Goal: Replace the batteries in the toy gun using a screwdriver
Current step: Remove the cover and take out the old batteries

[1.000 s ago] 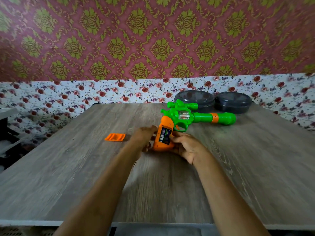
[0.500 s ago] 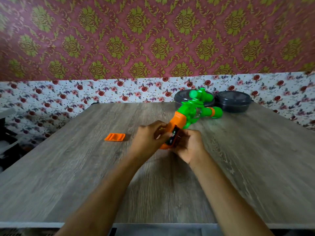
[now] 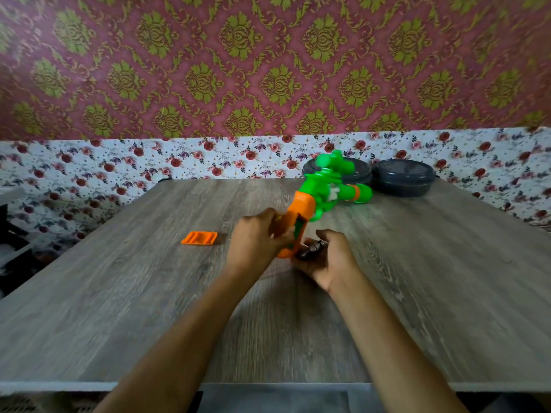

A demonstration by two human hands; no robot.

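**A:** How far along?

**B:** The cover [image 3: 199,237] is off, lying on the counter [image 3: 119,293] left of the toy gun [image 3: 323,193]. The left hand [image 3: 259,239] has its fingers wrapped round the gun's orange grip, holding it tilted above the counter.

**A:** And the other?

**B:** The right hand [image 3: 328,259], just right of the grip, cups dark batteries [image 3: 311,248], fingers curled round them, though it's blurred. I'd judge reloading and refitting the cover remain
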